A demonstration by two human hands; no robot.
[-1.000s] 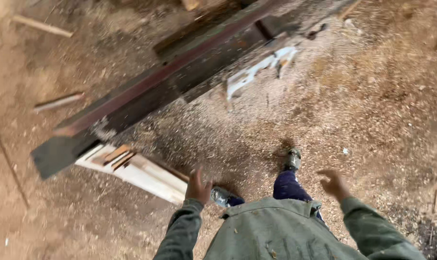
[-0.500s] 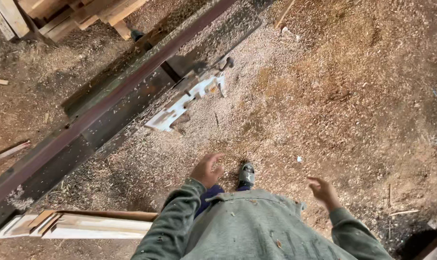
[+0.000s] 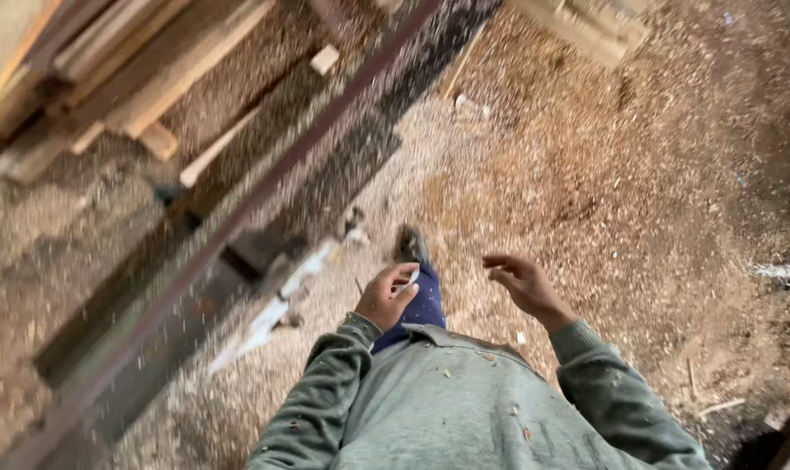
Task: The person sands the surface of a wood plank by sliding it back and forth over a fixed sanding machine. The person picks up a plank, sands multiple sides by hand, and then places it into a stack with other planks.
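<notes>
- Left hand [image 3: 386,296] hangs loosely curled with nothing in it, above the knee of a blue trouser leg [image 3: 419,309].
- Right hand [image 3: 524,283] is open, fingers spread, empty, apart from the left.
- A shoe [image 3: 410,245] stands on the sawdust floor [image 3: 638,200] just ahead of both hands.
- A dark rail [image 3: 264,187] runs diagonally at left, a pale board [image 3: 277,305] beside it.
- Stacked planks [image 3: 107,61] lie beyond, upper left.
</notes>
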